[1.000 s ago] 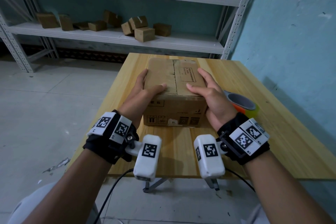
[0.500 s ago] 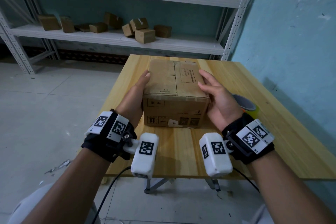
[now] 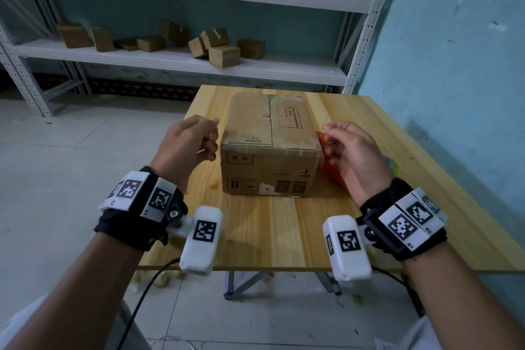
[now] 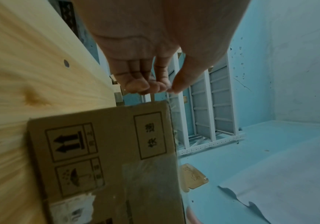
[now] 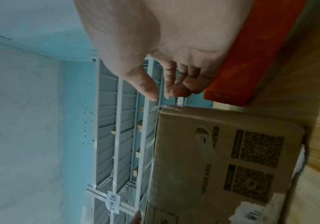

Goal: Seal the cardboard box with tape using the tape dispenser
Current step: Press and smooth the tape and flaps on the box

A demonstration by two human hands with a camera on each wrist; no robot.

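Note:
A closed brown cardboard box [image 3: 270,145] stands on the wooden table [image 3: 284,224]; a strip of clear tape shows on its near face [image 4: 147,189]. My left hand [image 3: 210,142] hovers just left of the box, fingers loosely curled, holding nothing [image 4: 155,87]. My right hand [image 3: 329,145] hovers at the box's right side, also loosely curled and empty [image 5: 165,92]. The orange tape dispenser [image 3: 332,173] lies on the table right of the box, mostly hidden behind my right hand; in the right wrist view its orange body [image 5: 251,60] sits behind my palm.
A metal shelf rack [image 3: 199,62] with several small cartons stands behind the table. The blue wall [image 3: 454,65] runs close along the table's right side. Bare floor [image 3: 85,165] lies to the left.
Both hands have come off the box top and sides and drawn back beside it, fingers curling loosely. The box has stayed in place.

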